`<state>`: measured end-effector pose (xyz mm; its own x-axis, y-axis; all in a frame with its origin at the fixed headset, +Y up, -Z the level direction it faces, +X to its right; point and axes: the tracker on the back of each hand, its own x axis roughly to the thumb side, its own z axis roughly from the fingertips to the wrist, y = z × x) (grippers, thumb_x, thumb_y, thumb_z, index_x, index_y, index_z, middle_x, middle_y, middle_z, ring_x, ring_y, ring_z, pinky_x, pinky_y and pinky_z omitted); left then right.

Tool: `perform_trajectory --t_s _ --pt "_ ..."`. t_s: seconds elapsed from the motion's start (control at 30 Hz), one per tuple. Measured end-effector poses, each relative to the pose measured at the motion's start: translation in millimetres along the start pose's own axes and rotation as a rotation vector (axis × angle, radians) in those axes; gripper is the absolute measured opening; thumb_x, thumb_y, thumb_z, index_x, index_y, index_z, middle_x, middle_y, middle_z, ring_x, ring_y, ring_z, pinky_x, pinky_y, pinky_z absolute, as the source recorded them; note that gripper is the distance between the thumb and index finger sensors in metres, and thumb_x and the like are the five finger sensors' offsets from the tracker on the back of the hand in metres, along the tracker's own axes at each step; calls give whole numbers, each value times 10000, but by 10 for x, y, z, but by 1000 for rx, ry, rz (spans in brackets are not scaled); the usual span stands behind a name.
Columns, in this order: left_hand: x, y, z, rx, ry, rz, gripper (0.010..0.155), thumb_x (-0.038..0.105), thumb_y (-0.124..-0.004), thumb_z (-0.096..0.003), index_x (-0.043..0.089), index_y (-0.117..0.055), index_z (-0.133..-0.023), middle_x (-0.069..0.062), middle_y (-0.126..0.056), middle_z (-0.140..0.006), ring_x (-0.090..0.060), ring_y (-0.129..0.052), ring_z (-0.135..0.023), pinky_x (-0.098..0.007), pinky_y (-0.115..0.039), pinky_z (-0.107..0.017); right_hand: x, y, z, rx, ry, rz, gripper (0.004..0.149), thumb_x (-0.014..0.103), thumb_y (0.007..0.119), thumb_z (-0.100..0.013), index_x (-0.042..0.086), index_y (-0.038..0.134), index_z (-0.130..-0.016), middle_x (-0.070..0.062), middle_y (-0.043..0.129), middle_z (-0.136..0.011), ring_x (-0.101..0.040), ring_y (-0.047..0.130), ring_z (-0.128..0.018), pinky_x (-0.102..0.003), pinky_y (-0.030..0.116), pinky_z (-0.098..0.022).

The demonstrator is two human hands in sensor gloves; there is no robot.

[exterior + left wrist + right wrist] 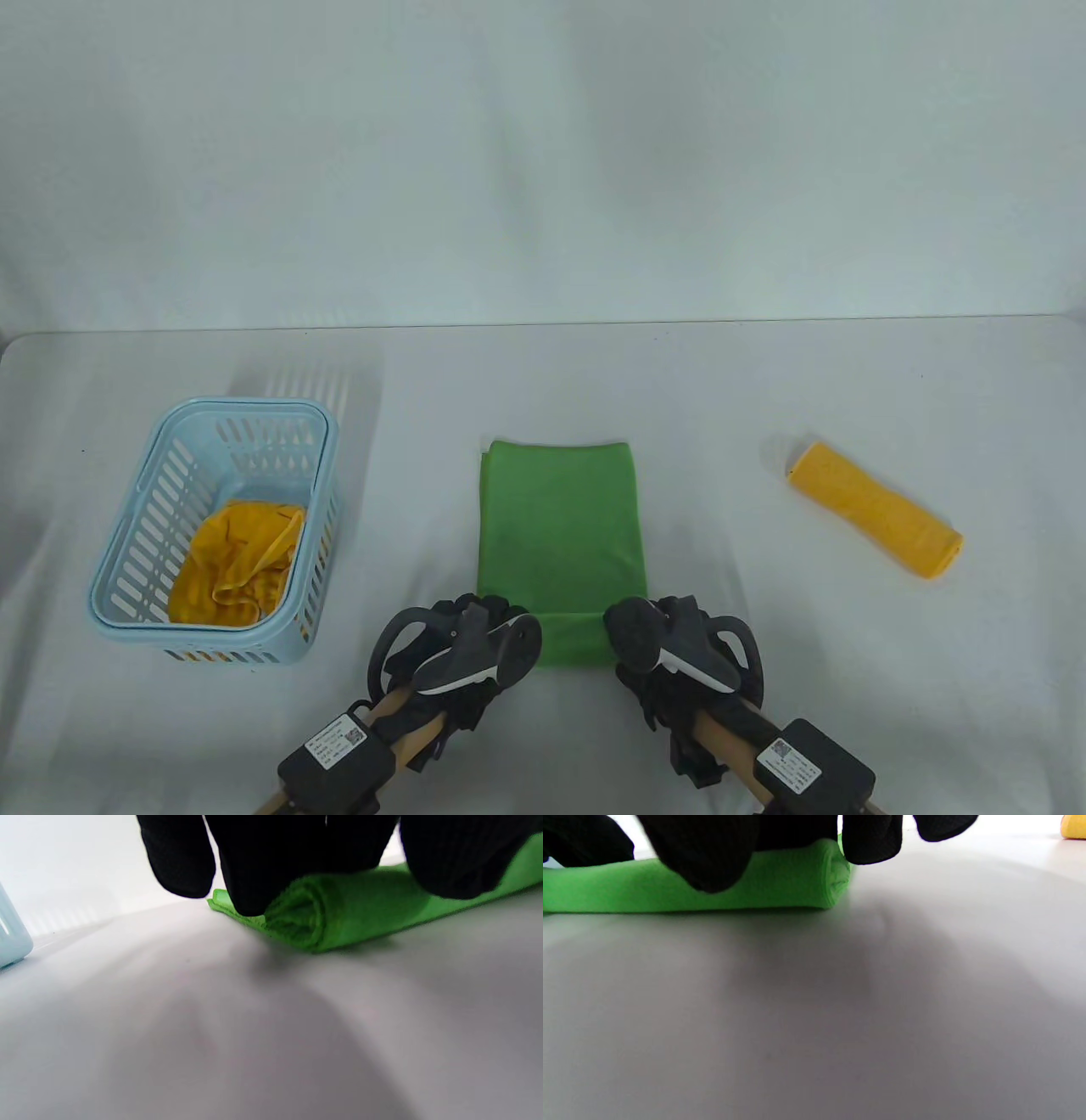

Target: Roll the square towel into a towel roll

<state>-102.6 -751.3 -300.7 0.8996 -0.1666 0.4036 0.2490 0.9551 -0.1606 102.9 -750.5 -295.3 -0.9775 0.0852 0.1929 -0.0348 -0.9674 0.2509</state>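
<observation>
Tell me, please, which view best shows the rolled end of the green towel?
The left wrist view: the roll's spiral end faces the camera beneath the left hand's fingers. The right wrist view shows its other end, flatter. The table view shows only a fold.

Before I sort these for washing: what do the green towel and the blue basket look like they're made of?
Green towel: soft, matte cloth, likely microfibre; the rolled end shows fine fuzzy layers. Blue basket: rigid moulded plastic, smooth and slightly glossy, with slotted walls.

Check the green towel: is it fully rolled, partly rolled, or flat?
Partly rolled. The green towel has a short coil at its near edge under the left hand and right hand; the rest lies flat.
</observation>
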Motion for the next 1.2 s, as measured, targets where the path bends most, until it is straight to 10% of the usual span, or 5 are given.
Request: perform_trajectory --t_s 0.6,1.2 --pt "-112 -89 -74 -45 21 36 753 500 -754 -372 366 -440 -1044 87 -525 -1099 -173 -688 -1007 -441 -647 -766 -149 20 -122 -54 31 -77 556 411 726 -374 366 622 -919 86 677 -990 -285 732 -913 -544 630 -660" --pt "-461 47 4 -108 94 503 593 511 -758 -368 296 -783 -920 86 -999 -790 -168 -1065 -659 -452 -816 -611 -436 -90 -107 36 167 -481 560 477 770 -339 312 727 -872 50 964 -703 -241 926 -677 -508 741 -563"
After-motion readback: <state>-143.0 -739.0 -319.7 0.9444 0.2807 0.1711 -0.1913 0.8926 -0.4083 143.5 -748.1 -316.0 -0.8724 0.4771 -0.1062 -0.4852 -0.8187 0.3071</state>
